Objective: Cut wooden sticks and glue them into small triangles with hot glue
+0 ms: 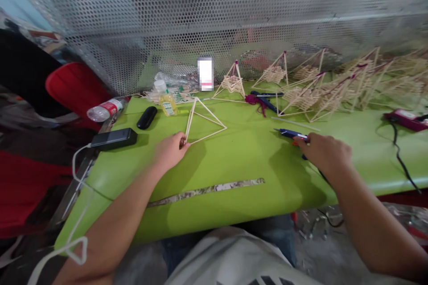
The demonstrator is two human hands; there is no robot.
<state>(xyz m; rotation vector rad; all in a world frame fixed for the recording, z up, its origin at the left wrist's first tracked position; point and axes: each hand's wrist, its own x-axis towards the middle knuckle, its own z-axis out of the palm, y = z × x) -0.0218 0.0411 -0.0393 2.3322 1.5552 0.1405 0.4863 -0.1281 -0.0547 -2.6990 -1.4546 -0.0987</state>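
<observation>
My left hand pinches the near left corner of a pyramid frame made of thin wooden sticks, which stands on the green tabletop. In my right hand is a blue glue gun, its thin nozzle pointing left toward the frame. The fingers wrap round its grip, partly hidden. A clear glue stick lies just beyond the gun. Between my hands and my body, a patterned strip lies along the table.
Several finished-looking stick pyramids crowd the back right. Pliers and purple yarn lie before them. On the left are a yellow liquid bottle, a black case, a power bank and a plastic bottle. Perforated metal rises behind.
</observation>
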